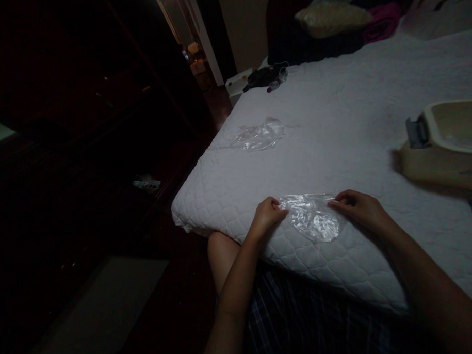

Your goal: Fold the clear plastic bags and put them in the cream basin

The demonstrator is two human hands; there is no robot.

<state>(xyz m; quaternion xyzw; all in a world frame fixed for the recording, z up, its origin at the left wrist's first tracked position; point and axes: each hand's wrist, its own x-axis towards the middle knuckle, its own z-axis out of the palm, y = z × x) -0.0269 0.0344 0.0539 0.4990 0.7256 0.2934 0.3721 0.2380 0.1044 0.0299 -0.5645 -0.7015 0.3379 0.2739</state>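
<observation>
A small clear plastic bag lies flat near the front edge of a white quilted mattress. My left hand pinches the bag's left edge with curled fingers. My right hand pinches its upper right corner, fingers closed too. A second crumpled clear plastic bag lies further back on the mattress, apart from both hands.
A beige plastic tub with a grey handle sits on the mattress at the right. A dark object and a small bottle lie at the far corner, pillows behind. Dark floor and furniture fill the left side.
</observation>
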